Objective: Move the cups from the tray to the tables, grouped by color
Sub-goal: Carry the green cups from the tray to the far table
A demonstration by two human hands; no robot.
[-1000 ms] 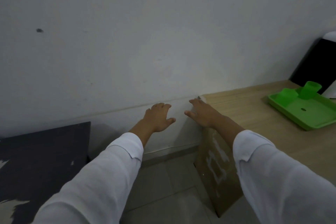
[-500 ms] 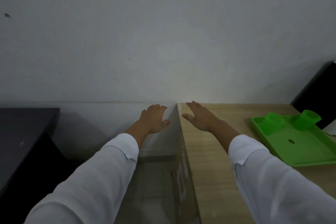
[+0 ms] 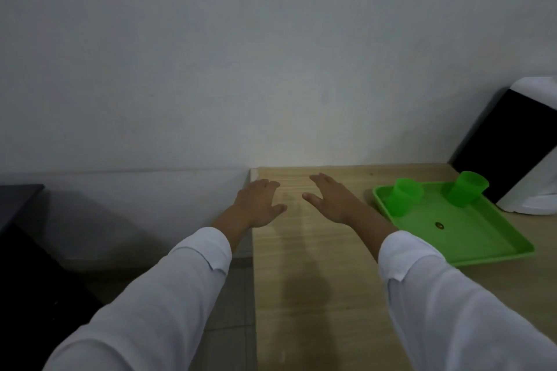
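Well to the left of both hands, a dark tabletop (image 3: 18, 199) shows only a corner at the edge of the view. Between it and the left hand lies a strip of grey tiled floor (image 3: 232, 295), which runs up to the pale wall (image 3: 271, 69).

The left hand (image 3: 259, 205) reaches forward out of a white left sleeve (image 3: 168, 295). It is palm down with the fingers straight and loosely together and the thumb out to the right. It holds nothing and sits over the left edge of a light wooden tabletop (image 3: 316, 295); whether it touches the wood cannot be told.

Just to its right, across a narrow gap, the right hand (image 3: 334, 202) stretches from a white right sleeve (image 3: 452, 310) in the same way. It is palm down with the fingers straight and the thumb pointing toward the left hand. It grips nothing and is over the far part of the wood.

To the right of the right hand, near but apart from it, a green tray (image 3: 482, 250) rests on the wooden tabletop. Two green cups stand upright at its far end. The left cup (image 3: 405, 196) is at the corner nearest the right hand, and the right cup (image 3: 464, 192) is further right, apart from the first. A small dark spot (image 3: 439, 224) marks the tray's floor on the near side of the cups.

Furthest right of the hands, past the tray's far corner, a black-and-white appliance (image 3: 512, 144) stands by the wall.
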